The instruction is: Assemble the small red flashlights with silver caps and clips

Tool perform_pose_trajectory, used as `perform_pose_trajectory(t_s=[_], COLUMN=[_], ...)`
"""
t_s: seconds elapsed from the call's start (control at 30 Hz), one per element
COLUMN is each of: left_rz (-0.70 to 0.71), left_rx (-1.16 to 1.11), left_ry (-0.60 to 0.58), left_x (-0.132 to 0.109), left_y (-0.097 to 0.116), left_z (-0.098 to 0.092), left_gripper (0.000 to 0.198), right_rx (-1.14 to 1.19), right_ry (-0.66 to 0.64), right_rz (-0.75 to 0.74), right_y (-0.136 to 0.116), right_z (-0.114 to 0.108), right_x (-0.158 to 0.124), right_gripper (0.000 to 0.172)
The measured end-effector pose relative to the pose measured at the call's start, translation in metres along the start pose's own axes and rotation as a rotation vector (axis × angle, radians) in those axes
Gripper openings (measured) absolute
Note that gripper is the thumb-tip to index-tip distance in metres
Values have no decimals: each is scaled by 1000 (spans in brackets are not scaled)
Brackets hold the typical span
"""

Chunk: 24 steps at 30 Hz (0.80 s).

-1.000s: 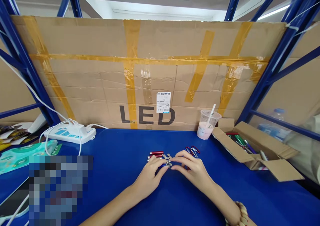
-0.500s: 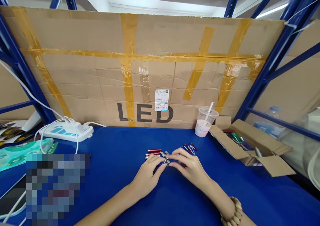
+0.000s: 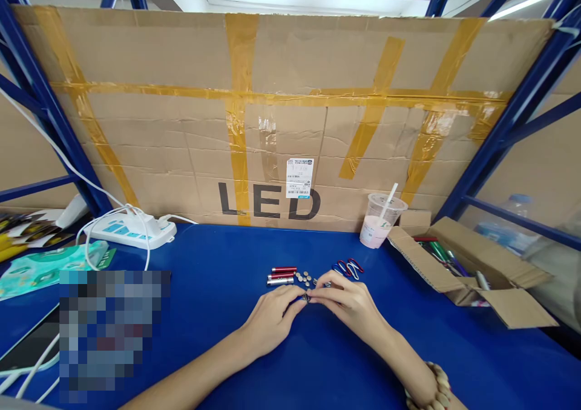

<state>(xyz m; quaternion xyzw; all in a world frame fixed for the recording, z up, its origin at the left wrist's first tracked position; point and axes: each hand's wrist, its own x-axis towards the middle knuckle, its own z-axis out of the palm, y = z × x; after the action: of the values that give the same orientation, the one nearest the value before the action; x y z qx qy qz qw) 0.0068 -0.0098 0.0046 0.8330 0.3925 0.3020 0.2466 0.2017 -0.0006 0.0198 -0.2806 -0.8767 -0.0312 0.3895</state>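
Tiny metal part [image 3: 305,298] pinched between both hands, mid-table.
Left hand [image 3: 272,319] and right hand [image 3: 349,304] are closed on it; bare blue table [image 3: 218,289] is left all around; hands pulled slightly nearer than before, small tubes [image 3: 281,275] now uncovered just beyond.

Small silvery cylinder [image 3: 305,298] pinched between both hands' fingertips, above blue tabletop

Cardboard sheet [image 3: 290,119] at back of counter: large black letters "LED", low and near centre. White sticker [image 3: 299,178] just above the "E" and "D": barcode and small print, too small to read. Plastic cup [image 3: 380,220]: dark mark on its wall, unreadable.
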Motion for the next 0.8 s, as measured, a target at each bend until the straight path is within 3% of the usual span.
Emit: perform_pose_trajectory(t_s=[0.37,0.8], left_rz=[-34,5], left_rx=[173,-14], left_ry=[-37,-30], left_x=[-5,-2], left_y=[8,4], left_z=[-4,-4], left_gripper=[31,24], right_rx=[60,68], right_ry=[11,-50], right_rz=[46,110], right_y=[-2,-3], right_z=[-6,-7], right_x=[3,3], right_gripper=[24,22])
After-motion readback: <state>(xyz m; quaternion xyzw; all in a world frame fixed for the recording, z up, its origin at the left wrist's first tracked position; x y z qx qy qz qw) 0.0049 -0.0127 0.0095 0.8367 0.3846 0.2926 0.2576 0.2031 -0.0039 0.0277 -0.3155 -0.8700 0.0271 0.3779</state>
